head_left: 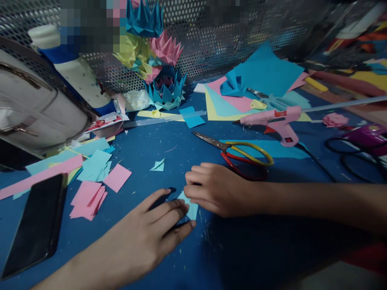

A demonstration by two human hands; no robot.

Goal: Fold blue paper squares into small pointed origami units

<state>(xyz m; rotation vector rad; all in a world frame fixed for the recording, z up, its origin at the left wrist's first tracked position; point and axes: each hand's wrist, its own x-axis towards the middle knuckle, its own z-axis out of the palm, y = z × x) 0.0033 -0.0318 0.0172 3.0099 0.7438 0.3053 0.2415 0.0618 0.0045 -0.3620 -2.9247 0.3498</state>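
A small light-blue paper [192,211] lies on the blue table [145,137], partly covered by both hands. My left hand [151,225] has its fingers spread, with some fingertips resting on the paper's left part. From the right, my right hand [214,189] is curled over the paper's upper right part with its fingers bent together; what its fingertips hold is hidden. A small folded light-blue piece [158,165] lies just beyond the hands. Pink squares [87,199], a single pink square [117,177] and light-blue squares [94,166] are to the left.
Scissors [225,146] lie open beyond my right hand, near a pink glue gun [272,121] with a cord. A phone [36,225] is at the left. Folded paper flowers [166,90], a bottle [78,76], a white bag [36,96] and coloured sheets [266,72] stand or lie behind.
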